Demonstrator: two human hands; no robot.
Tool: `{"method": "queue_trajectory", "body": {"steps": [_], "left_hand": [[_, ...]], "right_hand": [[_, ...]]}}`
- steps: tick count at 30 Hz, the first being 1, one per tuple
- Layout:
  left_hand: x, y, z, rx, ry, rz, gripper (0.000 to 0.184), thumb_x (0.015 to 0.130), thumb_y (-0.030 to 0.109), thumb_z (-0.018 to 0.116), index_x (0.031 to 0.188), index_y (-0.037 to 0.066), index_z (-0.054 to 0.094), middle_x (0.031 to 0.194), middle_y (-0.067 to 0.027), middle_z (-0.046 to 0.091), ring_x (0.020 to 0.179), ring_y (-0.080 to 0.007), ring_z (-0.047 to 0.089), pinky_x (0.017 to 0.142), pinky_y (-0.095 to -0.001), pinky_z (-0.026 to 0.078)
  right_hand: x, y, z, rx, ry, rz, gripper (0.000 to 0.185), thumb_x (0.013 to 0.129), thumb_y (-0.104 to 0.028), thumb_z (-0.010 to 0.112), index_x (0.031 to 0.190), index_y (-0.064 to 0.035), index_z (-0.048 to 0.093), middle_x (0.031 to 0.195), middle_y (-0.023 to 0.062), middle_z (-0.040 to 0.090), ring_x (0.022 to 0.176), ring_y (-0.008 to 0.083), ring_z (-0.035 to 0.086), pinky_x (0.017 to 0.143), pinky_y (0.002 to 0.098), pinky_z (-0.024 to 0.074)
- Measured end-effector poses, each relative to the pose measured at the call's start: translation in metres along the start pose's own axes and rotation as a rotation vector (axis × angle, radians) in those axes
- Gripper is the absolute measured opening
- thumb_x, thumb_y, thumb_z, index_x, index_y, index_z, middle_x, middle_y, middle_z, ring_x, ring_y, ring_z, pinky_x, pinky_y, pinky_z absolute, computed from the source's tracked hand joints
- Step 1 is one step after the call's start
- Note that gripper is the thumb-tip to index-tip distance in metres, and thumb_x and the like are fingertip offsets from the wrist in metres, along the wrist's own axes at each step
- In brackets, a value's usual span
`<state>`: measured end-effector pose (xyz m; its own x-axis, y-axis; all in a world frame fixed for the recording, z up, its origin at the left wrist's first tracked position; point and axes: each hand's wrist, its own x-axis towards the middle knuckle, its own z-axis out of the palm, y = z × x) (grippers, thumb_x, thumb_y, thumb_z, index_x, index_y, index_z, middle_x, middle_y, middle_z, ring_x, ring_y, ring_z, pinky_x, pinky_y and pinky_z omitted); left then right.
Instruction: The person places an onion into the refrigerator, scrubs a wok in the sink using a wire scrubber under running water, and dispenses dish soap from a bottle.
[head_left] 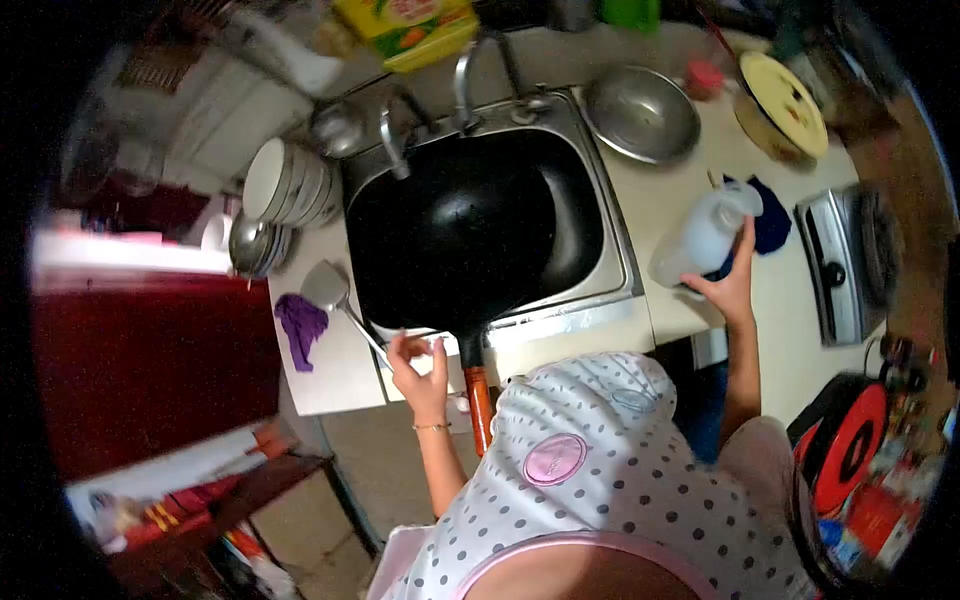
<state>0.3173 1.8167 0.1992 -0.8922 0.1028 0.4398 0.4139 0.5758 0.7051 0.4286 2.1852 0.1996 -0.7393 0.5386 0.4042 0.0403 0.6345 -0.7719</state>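
Note:
A large black wok [455, 225] rests over the steel sink [622, 265], its wooden handle [478, 410] pointing toward my body. My left hand [418, 380] hovers just left of that handle, fingers loosely curled and apart, with nothing visible in them. Close by it lies a metal spatula [325, 286], whose shaft runs toward my fingers; whether they touch is unclear. On the right counter, my right hand [728, 288] has its thumb and fingers around the side of a whitish translucent bottle [700, 240]. A dark blue cloth [772, 215] lies behind the bottle.
Stacked bowls [268, 182] and a purple cloth [302, 330] are left of the sink. Two faucets [463, 95] rise behind the wok. A metal basin [642, 113], a yellow-lidded pot [785, 108] and a stove [840, 270] stand on the right.

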Motion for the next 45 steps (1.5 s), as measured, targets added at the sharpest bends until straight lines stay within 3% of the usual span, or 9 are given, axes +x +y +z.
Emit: {"method": "queue_trajectory", "body": {"steps": [4, 6, 8, 10, 13, 16, 20, 31, 45], "left_hand": [[-0.023, 0.000, -0.001, 0.193, -0.221, -0.131, 0.035, 0.061, 0.014, 0.067, 0.085, -0.001, 0.045, 0.068, -0.0076, 0.045, 0.053, -0.0132, 0.046, 0.050, -0.0221, 0.038], [-0.029, -0.002, 0.003, 0.202, -0.311, -0.161, 0.036, 0.061, 0.017, 0.066, 0.083, -0.001, 0.045, 0.079, -0.0096, 0.042, 0.053, -0.0158, 0.045, 0.050, -0.0242, 0.038], [-0.021, -0.004, 0.013, 0.270, -0.395, -0.080, 0.035, 0.062, 0.018, 0.066, 0.083, 0.000, 0.045, 0.081, -0.0097, 0.042, 0.053, -0.0162, 0.045, 0.050, -0.0250, 0.038], [-0.006, -0.005, 0.018, 0.342, -0.496, -0.005, 0.033, 0.065, 0.021, 0.063, 0.085, 0.001, 0.045, 0.086, -0.0098, 0.042, 0.056, -0.0176, 0.047, 0.052, -0.0268, 0.039], [0.016, 0.012, 0.022, 0.249, -0.448, -0.100, 0.030, 0.065, 0.017, 0.062, 0.086, 0.002, 0.045, 0.087, -0.0084, 0.042, 0.060, -0.0151, 0.048, 0.051, -0.0253, 0.039], [0.025, 0.016, 0.021, 0.239, -0.453, -0.009, 0.029, 0.065, 0.014, 0.062, 0.086, 0.002, 0.045, 0.090, -0.0084, 0.042, 0.061, -0.0137, 0.048, 0.049, -0.0230, 0.038], [0.026, 0.013, 0.010, 0.217, -0.490, 0.058, 0.030, 0.064, 0.011, 0.061, 0.088, 0.002, 0.045, 0.095, -0.0102, 0.042, 0.063, -0.0139, 0.048, 0.051, -0.0224, 0.038], [0.005, -0.012, -0.027, 0.256, -0.426, -0.192, 0.032, 0.064, 0.007, 0.058, 0.092, 0.000, 0.043, 0.097, -0.0128, 0.043, 0.067, -0.0165, 0.049, 0.055, -0.0245, 0.041], [-0.009, -0.016, -0.035, 0.352, -0.340, -0.380, 0.031, 0.066, 0.008, 0.058, 0.093, 0.003, 0.044, 0.092, -0.0102, 0.048, 0.064, -0.0176, 0.052, 0.054, -0.0264, 0.043]], "right_hand": [[-0.029, -0.014, -0.012, 0.074, 0.488, -0.115, 0.054, 0.061, -0.007, 0.059, 0.107, -0.0010, 0.030, 0.105, 0.0148, 0.037, 0.095, 0.0225, 0.041, 0.078, 0.0328, 0.0341], [-0.047, -0.037, 0.000, -0.091, 0.341, -0.193, 0.033, 0.059, -0.001, 0.052, 0.089, -0.0015, 0.040, 0.090, 0.0135, 0.043, 0.084, 0.0245, 0.045, 0.070, 0.0318, 0.0374], [-0.051, -0.052, 0.027, -0.133, -0.077, -0.194, 0.019, 0.056, 0.005, 0.044, 0.072, -0.0021, 0.051, 0.074, 0.0122, 0.050, 0.072, 0.0265, 0.049, 0.061, 0.0307, 0.0407], [-0.049, -0.046, 0.065, -0.043, -0.472, -0.081, 0.018, 0.062, 0.002, 0.043, 0.077, -0.0018, 0.053, 0.083, 0.0123, 0.052, 0.081, 0.0257, 0.049, 0.070, 0.0351, 0.0400], [-0.024, -0.009, 0.123, -0.031, -0.614, -0.031, 0.024, 0.063, 0.000, 0.043, 0.086, 0.0003, 0.053, 0.092, 0.0158, 0.051, 0.089, 0.0291, 0.047, 0.076, 0.0370, 0.0385], [-0.019, 0.066, 0.196, -0.249, -0.835, 0.117, 0.029, 0.064, 0.000, 0.042, 0.092, 0.0018, 0.052, 0.098, 0.0197, 0.048, 0.092, 0.0309, 0.047, 0.078, 0.0385, 0.0376], [0.036, 0.053, 0.227, -0.274, -0.984, 0.415, 0.029, 0.068, -0.002, 0.040, 0.095, 0.0016, 0.050, 0.097, 0.0207, 0.049, 0.091, 0.0312, 0.047, 0.076, 0.0390, 0.0389], [0.035, 0.152, 0.346, -0.383, -1.159, 0.556, 0.027, 0.071, -0.007, 0.039, 0.095, 0.0008, 0.048, 0.092, 0.0184, 0.049, 0.085, 0.0284, 0.047, 0.071, 0.0375, 0.0389], [0.047, 0.175, 0.383, -0.444, -1.150, 0.596, 0.026, 0.074, -0.012, 0.038, 0.095, -0.0001, 0.046, 0.086, 0.0154, 0.048, 0.076, 0.0249, 0.046, 0.064, 0.0355, 0.0389]]}}
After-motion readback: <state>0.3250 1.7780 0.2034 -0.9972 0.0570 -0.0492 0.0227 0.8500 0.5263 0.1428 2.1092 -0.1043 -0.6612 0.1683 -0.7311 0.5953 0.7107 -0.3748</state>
